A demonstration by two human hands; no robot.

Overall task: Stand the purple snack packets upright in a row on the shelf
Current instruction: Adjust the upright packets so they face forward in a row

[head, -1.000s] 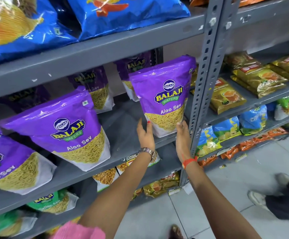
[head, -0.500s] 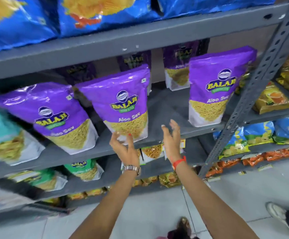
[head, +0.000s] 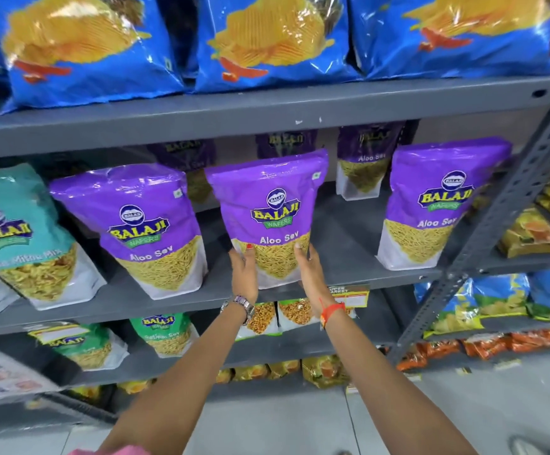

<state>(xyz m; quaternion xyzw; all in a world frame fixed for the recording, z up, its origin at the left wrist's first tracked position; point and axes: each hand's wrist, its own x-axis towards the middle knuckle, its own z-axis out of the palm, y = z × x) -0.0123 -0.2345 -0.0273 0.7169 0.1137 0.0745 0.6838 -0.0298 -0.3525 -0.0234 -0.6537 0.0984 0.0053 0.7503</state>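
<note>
Three purple Aloo Sev packets stand along the front of the grey shelf (head: 332, 284). The middle packet (head: 268, 205) is upright, and both hands grip its lower sides: my left hand (head: 244, 272) on its left edge, my right hand (head: 311, 274) on its right edge. The left packet (head: 135, 221) leans to the left. The right packet (head: 437, 205) stands near the rack post. More purple packets (head: 363, 162) sit further back on the same shelf, partly hidden.
A teal snack packet (head: 17, 231) leans at the shelf's left end. Blue chip bags (head: 267, 41) fill the shelf above. A perforated grey post (head: 503, 205) bounds the shelf on the right. Green and yellow packets (head: 165, 333) sit on lower shelves.
Both hands have left the right packet, moved left and closed on the middle packet. The view has swung left, bringing the teal packet into sight.
</note>
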